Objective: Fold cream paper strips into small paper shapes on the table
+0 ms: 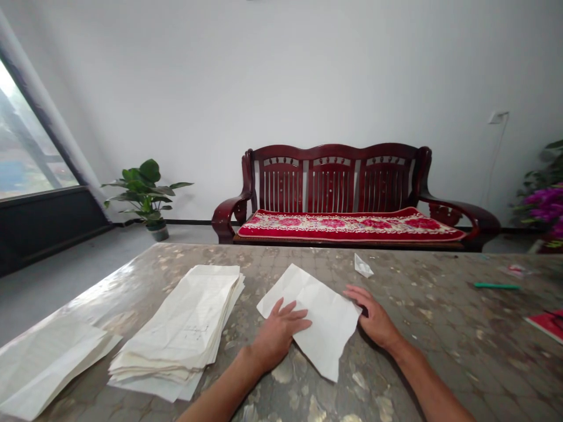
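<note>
A white sheet of paper [328,319] is lying almost flat on the patterned tabletop [444,316], and I am seeing it turned at a slant. One corner is pointing toward the far edge of the table, another is pointing toward the near side. Faint crease lines are running across its surface. The far edges are looking quite straight, but the border at the near right is bending unevenly. Some part is being covered, so its whole outline is staying unclear to me.
</note>
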`<state>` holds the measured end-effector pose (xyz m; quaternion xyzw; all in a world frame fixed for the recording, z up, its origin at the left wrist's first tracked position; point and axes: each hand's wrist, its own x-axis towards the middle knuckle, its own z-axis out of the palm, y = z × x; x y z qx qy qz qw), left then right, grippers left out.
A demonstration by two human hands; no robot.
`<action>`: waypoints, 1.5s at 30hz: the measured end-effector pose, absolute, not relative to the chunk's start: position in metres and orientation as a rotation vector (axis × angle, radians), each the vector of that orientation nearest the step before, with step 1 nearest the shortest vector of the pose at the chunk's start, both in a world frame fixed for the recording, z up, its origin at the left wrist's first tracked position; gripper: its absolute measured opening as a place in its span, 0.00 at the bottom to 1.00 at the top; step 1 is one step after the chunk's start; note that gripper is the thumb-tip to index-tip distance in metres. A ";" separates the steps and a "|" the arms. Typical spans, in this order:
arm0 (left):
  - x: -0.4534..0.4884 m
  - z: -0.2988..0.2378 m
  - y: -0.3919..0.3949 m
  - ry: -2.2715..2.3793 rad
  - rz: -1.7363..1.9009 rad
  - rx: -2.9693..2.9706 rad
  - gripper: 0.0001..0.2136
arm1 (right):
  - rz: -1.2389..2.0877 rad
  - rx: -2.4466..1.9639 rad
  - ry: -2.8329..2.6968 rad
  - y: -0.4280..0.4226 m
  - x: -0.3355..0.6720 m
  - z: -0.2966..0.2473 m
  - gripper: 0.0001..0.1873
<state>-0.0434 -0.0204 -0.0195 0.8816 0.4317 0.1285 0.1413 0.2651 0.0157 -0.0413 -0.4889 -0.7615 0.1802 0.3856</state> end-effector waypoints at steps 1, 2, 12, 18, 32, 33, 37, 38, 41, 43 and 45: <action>-0.039 -0.021 -0.024 1.265 0.357 2.581 0.28 | 0.371 -1.274 -1.941 0.013 0.268 -0.042 0.28; -0.035 -0.022 -0.027 1.290 0.340 2.612 0.28 | 0.283 -1.289 -1.966 0.010 0.270 -0.041 0.30; -0.011 -0.029 -0.040 1.497 0.267 2.708 0.24 | -0.012 -1.025 -2.349 -0.012 0.248 -0.023 0.19; -0.038 -0.007 -0.033 1.315 0.368 2.685 0.23 | 0.170 -0.972 -2.280 -0.001 0.262 -0.047 0.14; -0.108 -0.023 0.004 1.361 0.729 2.293 0.12 | 0.485 -1.164 -2.145 0.000 0.265 -0.037 0.17; -0.104 -0.021 0.004 1.400 0.733 2.260 0.12 | 0.458 -1.214 -2.147 0.000 0.265 -0.034 0.18; -0.092 -0.013 0.006 1.575 0.664 2.166 0.13 | 0.280 -1.519 -2.087 0.003 0.262 -0.027 0.22; -0.089 -0.012 0.007 1.634 0.639 2.151 0.14 | 0.231 -1.590 -2.060 0.004 0.261 -0.027 0.23; -0.080 -0.012 0.011 1.833 0.584 2.131 0.17 | 0.114 -1.746 -2.024 0.007 0.256 -0.026 0.22; -0.074 -0.011 0.012 1.960 0.554 2.146 0.18 | 0.054 -1.841 -2.022 0.009 0.251 -0.024 0.21; -0.069 -0.009 0.013 2.062 0.512 2.185 0.19 | 0.007 -1.934 -2.023 0.009 0.245 -0.020 0.20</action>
